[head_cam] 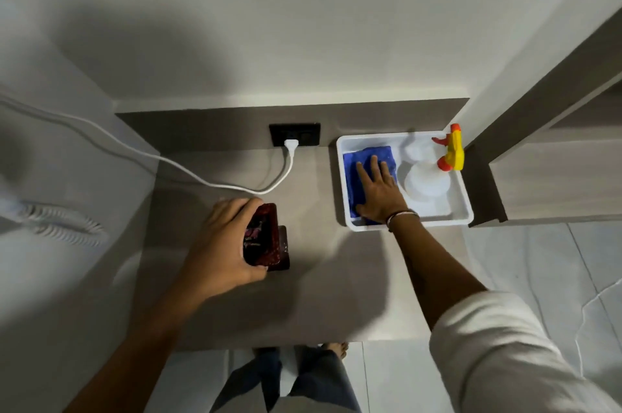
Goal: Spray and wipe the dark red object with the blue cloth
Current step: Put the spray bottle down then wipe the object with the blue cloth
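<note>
The dark red object is clasped in the left hand grip; the right hand is laid flat, fingers spread, on the blue cloth.

The cloth in the tray is a deep, even blue. The tray itself is plain white. The spray bottle at the tray's right has a cloudy translucent white body, a yellow trigger head and orange nozzle and collar. The box on the near left of the counter is dark red, almost maroon, with a pinkish figured pattern on its dark top. The counter is a matt grey-brown. At the far wall, a black socket plate carries a white plug and white cable. The right sleeve is white.
</note>
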Demonstrator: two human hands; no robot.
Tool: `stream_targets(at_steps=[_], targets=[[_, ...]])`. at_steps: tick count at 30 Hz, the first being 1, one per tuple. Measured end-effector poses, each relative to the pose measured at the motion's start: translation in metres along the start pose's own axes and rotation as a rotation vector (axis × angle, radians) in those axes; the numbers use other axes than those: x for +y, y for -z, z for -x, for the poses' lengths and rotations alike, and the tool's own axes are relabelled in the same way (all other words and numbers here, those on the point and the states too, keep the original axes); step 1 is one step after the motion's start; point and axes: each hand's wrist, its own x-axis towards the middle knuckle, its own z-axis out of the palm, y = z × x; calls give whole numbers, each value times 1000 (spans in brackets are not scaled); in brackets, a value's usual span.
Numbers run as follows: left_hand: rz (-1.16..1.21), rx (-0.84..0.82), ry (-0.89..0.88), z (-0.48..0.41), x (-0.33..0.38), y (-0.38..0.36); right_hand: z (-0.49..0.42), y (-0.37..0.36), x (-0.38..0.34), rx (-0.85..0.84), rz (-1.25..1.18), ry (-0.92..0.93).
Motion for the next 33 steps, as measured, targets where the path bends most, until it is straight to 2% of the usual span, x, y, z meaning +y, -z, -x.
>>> stream_targets(at_steps=[5, 15, 20, 23, 28, 30, 33], targets=[[15, 40, -6, 1, -7, -10, -14, -7, 0, -98, 40, -4], [21, 111, -60, 2, -9, -20, -14, -25, 3, 28, 124, -43], [63, 129, -43, 4, -5, -18, -15, -18, 3, 130, -6, -51], [137, 129, 4, 6, -8, -16, -2, -5, 2, 231, -155, -51], [427, 217, 119, 9, -19, -16, 78, 7, -32, 734, -782, -209], [572, 246, 189, 6, -22, -16, 117, 1, -50, 844, -1015, -270], [700, 197, 226, 2, -28, -16, 176, -23, -80, 982, -1282, -413]])
